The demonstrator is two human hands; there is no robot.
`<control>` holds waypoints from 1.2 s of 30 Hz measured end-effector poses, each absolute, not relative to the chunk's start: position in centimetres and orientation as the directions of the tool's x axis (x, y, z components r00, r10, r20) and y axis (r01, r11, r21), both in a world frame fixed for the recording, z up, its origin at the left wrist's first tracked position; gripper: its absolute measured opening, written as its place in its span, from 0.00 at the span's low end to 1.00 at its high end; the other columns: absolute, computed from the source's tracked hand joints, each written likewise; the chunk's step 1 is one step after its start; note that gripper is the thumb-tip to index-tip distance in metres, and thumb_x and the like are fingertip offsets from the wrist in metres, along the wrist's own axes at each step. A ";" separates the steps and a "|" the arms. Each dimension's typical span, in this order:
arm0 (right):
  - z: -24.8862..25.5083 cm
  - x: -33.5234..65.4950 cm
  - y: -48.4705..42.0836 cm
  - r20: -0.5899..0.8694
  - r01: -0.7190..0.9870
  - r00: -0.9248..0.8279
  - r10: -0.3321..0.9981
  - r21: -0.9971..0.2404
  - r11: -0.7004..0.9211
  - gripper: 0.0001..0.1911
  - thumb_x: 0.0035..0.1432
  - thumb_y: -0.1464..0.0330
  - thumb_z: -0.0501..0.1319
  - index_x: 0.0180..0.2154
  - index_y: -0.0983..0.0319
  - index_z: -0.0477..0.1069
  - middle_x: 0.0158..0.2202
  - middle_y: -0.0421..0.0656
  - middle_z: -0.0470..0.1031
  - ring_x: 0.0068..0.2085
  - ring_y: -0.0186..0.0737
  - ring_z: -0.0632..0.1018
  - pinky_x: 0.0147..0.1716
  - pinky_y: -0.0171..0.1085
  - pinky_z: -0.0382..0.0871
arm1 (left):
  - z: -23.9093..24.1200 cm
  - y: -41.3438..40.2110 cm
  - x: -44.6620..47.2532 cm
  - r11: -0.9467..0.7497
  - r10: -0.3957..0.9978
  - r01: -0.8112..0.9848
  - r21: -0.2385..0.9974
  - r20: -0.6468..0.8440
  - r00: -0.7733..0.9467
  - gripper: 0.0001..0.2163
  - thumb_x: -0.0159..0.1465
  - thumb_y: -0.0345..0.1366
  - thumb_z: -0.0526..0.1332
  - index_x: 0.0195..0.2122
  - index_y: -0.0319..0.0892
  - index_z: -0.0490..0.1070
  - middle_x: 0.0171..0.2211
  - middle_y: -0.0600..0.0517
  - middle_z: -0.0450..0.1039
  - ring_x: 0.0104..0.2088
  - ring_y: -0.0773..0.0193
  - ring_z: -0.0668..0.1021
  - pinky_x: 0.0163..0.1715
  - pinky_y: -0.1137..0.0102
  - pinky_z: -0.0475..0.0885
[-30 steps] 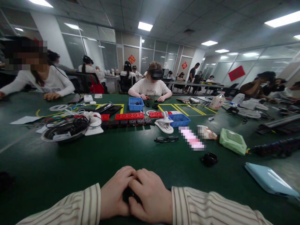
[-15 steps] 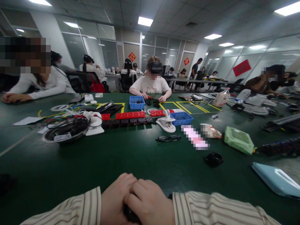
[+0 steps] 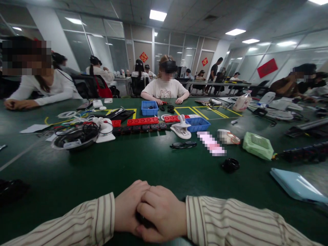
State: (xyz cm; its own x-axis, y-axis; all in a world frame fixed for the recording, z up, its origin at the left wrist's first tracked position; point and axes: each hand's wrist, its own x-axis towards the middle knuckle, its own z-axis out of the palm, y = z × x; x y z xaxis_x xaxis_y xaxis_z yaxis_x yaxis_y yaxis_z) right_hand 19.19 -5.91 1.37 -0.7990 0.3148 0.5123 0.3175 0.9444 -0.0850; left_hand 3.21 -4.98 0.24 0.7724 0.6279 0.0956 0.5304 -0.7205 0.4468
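Observation:
At the lower middle of the head view my two hands rest together at the near side of the green table (image 3: 107, 174). My right hand (image 3: 162, 213) lies partly over my left hand (image 3: 129, 206), with its fingers curled. Both are closed around a dark rounded object (image 3: 145, 220), which shows only as a small black patch between them. The rest of it is covered by the fingers, so I cannot make out its kind. Beyond my hands, to the right, a coiled black cable (image 3: 230, 165) lies on the table. Folded black eyeglasses (image 3: 183, 145) lie farther ahead.
A metal bowl (image 3: 57, 145), red power strips (image 3: 143, 121), a white clip stand (image 3: 182, 134) and blue trays (image 3: 150, 112) cross the middle. Right are a green packet (image 3: 257, 146) and a light-blue folder (image 3: 297, 184). A person (image 3: 165, 88) sits opposite; another leans at left.
The camera view has tipped down slightly, so my hands and the near table sit higher in the picture. My hands stay clasped around the dark object.

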 end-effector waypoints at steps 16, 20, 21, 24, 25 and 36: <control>2.0 19.3 -6.7 0.463 0.398 -0.791 0.400 -0.107 0.911 0.15 0.53 0.59 0.51 0.32 0.63 0.66 0.31 0.43 0.67 0.31 0.36 0.65 0.26 0.36 0.56 | 0.8 -5.0 3.4 -0.721 0.635 0.554 0.417 0.076 0.769 0.16 0.43 0.44 0.64 0.30 0.41 0.66 0.30 0.53 0.66 0.32 0.61 0.67 0.37 0.64 0.62; 1.9 19.4 -6.5 0.423 0.403 -0.799 0.428 -0.152 0.903 0.15 0.53 0.58 0.51 0.33 0.63 0.65 0.32 0.43 0.67 0.31 0.36 0.65 0.26 0.35 0.57 | 0.9 -4.9 3.5 -0.708 0.651 0.569 0.419 0.076 0.755 0.17 0.43 0.45 0.64 0.29 0.41 0.65 0.29 0.53 0.65 0.31 0.61 0.67 0.37 0.64 0.62; 1.9 19.4 -6.5 0.420 0.397 -0.800 0.429 -0.165 0.903 0.15 0.53 0.58 0.51 0.33 0.63 0.65 0.32 0.43 0.67 0.32 0.36 0.66 0.26 0.35 0.58 | 0.9 -4.9 3.6 -0.707 0.653 0.571 0.417 0.072 0.754 0.17 0.43 0.46 0.64 0.29 0.41 0.65 0.29 0.53 0.65 0.31 0.61 0.67 0.37 0.64 0.62; 1.8 19.5 -6.4 0.428 0.372 -0.801 0.419 -0.193 0.908 0.14 0.53 0.59 0.51 0.34 0.63 0.64 0.33 0.43 0.67 0.32 0.36 0.66 0.27 0.35 0.58 | 0.8 -4.9 3.6 -0.712 0.645 0.573 0.405 0.056 0.762 0.17 0.42 0.46 0.64 0.28 0.41 0.65 0.28 0.53 0.64 0.31 0.61 0.67 0.35 0.64 0.61; 1.8 19.5 -6.4 0.435 0.366 -0.799 0.415 -0.197 0.910 0.14 0.53 0.59 0.51 0.33 0.63 0.64 0.33 0.43 0.67 0.32 0.36 0.66 0.27 0.35 0.59 | 0.7 -4.9 3.6 -0.714 0.642 0.573 0.401 0.050 0.765 0.17 0.42 0.45 0.65 0.28 0.41 0.65 0.28 0.53 0.64 0.31 0.61 0.67 0.35 0.64 0.61; 2.1 19.7 -5.7 0.416 0.474 -0.747 0.519 -0.216 0.854 0.14 0.54 0.61 0.52 0.38 0.63 0.65 0.39 0.47 0.66 0.36 0.40 0.66 0.32 0.37 0.62 | 1.1 -4.8 3.3 -0.626 0.743 0.584 0.517 0.168 0.647 0.16 0.44 0.35 0.62 0.35 0.41 0.64 0.34 0.51 0.64 0.36 0.59 0.67 0.41 0.62 0.64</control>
State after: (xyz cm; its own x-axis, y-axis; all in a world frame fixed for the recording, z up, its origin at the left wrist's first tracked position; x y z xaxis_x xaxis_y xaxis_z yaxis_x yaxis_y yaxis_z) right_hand 19.71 -5.73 2.08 -0.7466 0.5191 0.4162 0.4736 0.8540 -0.2156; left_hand 3.34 -4.79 1.14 0.6474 0.7434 0.1680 0.5841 -0.6256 0.5171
